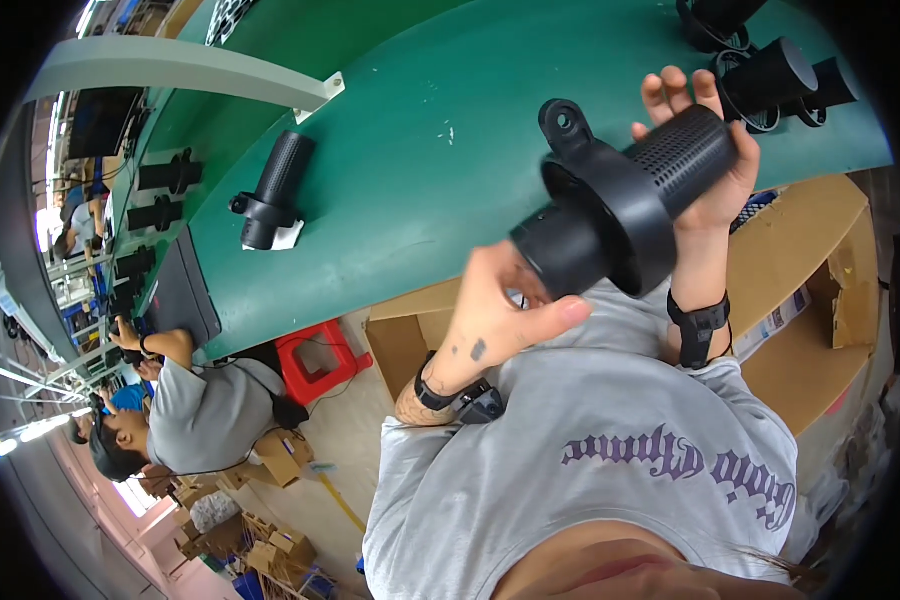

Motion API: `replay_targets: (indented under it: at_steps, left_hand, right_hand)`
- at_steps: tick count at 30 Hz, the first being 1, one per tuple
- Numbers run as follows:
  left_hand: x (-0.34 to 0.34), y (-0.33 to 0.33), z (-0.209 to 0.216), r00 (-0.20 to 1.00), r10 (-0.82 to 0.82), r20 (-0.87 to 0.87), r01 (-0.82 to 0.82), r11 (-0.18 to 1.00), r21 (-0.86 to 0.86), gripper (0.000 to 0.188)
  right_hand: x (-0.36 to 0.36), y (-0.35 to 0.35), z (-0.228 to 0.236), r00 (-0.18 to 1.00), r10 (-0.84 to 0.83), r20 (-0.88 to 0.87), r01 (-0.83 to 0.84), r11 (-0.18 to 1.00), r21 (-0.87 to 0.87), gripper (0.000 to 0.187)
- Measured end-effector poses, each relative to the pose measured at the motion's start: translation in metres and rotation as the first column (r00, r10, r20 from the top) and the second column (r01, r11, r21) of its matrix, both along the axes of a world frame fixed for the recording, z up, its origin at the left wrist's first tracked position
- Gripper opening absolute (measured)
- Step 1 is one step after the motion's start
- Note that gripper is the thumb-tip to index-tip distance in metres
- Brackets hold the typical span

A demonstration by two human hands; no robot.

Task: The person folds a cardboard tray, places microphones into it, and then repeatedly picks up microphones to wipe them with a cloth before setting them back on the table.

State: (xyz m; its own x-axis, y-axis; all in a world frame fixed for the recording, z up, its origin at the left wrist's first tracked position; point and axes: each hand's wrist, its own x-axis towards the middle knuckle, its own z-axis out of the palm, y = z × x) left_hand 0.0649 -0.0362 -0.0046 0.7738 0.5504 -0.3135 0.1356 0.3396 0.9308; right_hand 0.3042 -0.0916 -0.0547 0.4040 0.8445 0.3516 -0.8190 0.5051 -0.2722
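A black cylindrical housing (610,220) is held tilted above the near edge of the green table, its perforated end up to the right. A wide flared collar rings its middle, and a lug with a round hole sticks up from the collar. My left hand (505,320) grips the smooth lower end, thumb stretched along the near side and the other fingers partly hidden. My right hand (715,180) is closed round the perforated end from behind, its fingertips showing beyond it. Another such housing (275,190) rests on a white piece on the table to the left.
The green table (400,200) spans the view. More black housings (770,75) stand at the far right. Open cardboard boxes (800,290) sit below the near edge, and a red stool (320,365) is at left. A pale metal frame (190,65) crosses the far left. A co-worker (200,410) sits at left.
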Motion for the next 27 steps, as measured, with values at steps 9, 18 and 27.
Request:
replay_targets:
  at_steps: [9,18,27]
  left_hand:
    - [0.019,0.003,-0.004,0.609,-0.589,0.532,0.770,0.602,-0.214,0.106]
    - [0.015,-0.010,0.001,0.682,-0.569,0.460,0.709,0.668,-0.226,0.108]
    - [0.005,-0.010,-0.012,0.712,-0.312,0.630,0.666,0.583,-0.465,0.097]
  right_hand:
    - [-0.023,0.020,-0.001,0.994,0.044,-0.102,-0.036,0.996,0.079,0.051]
    - [-0.042,0.027,0.036,0.961,-0.098,0.260,0.249,0.717,-0.651,0.047]
    - [-0.027,0.022,0.037,0.961,-0.040,0.274,0.196,0.798,-0.570,0.045]
